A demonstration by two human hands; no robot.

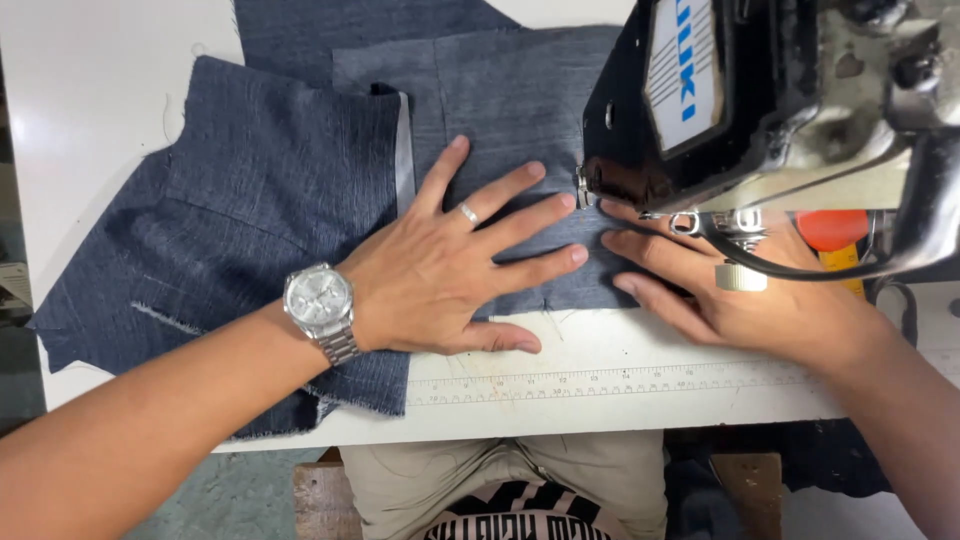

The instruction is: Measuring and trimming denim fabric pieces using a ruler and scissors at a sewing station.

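My left hand (462, 262) lies flat with spread fingers on dark blue denim pieces (270, 190), pressing the cloth to the white table. It wears a ring and a silver wristwatch (320, 305). My right hand (730, 295) rests flat beside it, fingers pointing left onto the denim's right edge, partly under the black and silver head of a sewing machine (760, 100). The needle area (590, 185) sits just above my fingertips.
A ruler scale (600, 382) runs along the white table's front edge (520, 425). More denim overlaps at the far left and back. An orange object (832, 228) sits behind the machine. My lap and a wooden seat show below the table.
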